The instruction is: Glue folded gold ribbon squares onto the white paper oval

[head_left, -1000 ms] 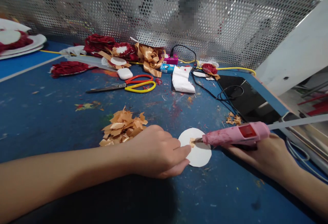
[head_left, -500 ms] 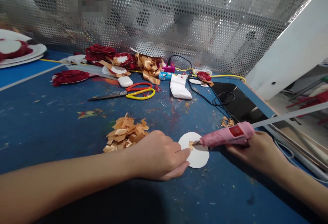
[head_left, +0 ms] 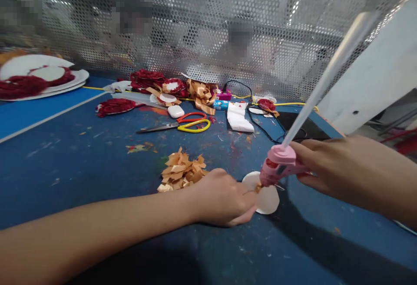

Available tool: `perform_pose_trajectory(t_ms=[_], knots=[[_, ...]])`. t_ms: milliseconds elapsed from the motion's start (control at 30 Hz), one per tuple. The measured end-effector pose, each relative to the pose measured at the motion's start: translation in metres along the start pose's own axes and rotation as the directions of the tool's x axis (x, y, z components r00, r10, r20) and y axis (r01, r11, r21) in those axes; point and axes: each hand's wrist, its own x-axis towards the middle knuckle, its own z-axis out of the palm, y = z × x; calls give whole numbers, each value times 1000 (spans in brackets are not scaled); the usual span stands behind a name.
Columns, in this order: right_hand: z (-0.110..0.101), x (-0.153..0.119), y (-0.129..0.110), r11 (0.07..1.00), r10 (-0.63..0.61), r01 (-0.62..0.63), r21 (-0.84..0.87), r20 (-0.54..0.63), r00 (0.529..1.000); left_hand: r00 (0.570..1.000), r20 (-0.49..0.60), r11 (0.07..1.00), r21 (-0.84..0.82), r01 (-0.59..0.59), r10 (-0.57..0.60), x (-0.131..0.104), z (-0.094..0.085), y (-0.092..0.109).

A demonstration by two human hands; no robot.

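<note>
L hand is nearest, its fingertips over the 9 o'clock edge of the white disc — fingers curled in & bunched, but can't tell if they pinch the tan bit at their tips or just steady the disc. Disc lies flat on the blue table, a touch R of centre, part hidden by L fingers & the gun. R hand, at abt 2 o'clock from the disc, grips the pink glue gun by its handle, nose tilted down at the tan bit, clear glue stick poking up toward 1 o'clock. To do this step well, I'd say: pin the disc w/ L hand so it can't slide, put a small dab only where the bit sits, & mind L fingertips — they're v. close to the nozzle, which is prob. hot. Keep R wrist steady too, b/c the long stick may make the gun top-heavy. Pile of tan pieces sits at 10 o'clock from the disc, just beyond L hand, handy for feeding. Farther, at 11, scissors lie w/ blades toward 9; crumpled white paper near 12; tan ribbon beyond at 11, by the perforated metal panel.
</note>
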Motion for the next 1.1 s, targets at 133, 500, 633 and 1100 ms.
perform_pose_trajectory(t_ms=[133,500,633,1100], knots=[[-11,12,8,996,-32,42,-78,128,991,999,-40,1000,14,-10,10,-2,3,1],[49,83,-14,850,378,-277,448,-153,913,996,-87,999,31,-7,9,-3,6,3],[90,103,-36,854,289,-186,487,-146,946,996,-90,998,54,-8,13,-5,7,4],[-21,20,-66,874,-196,335,351,-376,905,998,61,998,-53,38,-34,-3,8,-1]])
